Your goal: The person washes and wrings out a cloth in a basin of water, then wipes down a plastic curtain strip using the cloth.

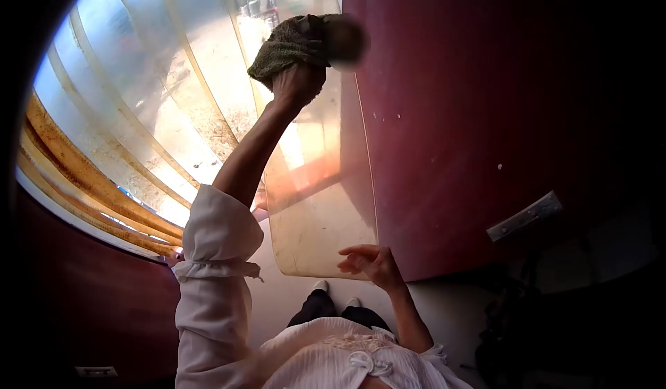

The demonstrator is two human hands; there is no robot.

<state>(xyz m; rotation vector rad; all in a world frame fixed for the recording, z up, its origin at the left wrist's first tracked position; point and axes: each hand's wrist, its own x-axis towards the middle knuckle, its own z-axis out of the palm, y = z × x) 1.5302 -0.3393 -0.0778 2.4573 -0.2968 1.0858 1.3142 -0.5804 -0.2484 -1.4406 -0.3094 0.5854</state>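
My left hand (300, 82) is raised high and closed on a dark green, rough-woven cloth (283, 47), which wraps over the fingers. The cloth overlaps the upper part of a clear plastic curtain strip (322, 208) that hangs in the doorway. Beside the cloth, a round patch is blurred out. Lower down, my right hand (378, 265) holds nothing; its fingers are apart and point left, over the strip's bottom corner.
More clear strips with yellowed edges (191, 63) hang to the left, bright with daylight. A dark red door panel (444, 139) with a metal handle (525, 215) stands on the right. Another red panel (90, 292) is at lower left. My shoes show on the pale floor (277, 306).
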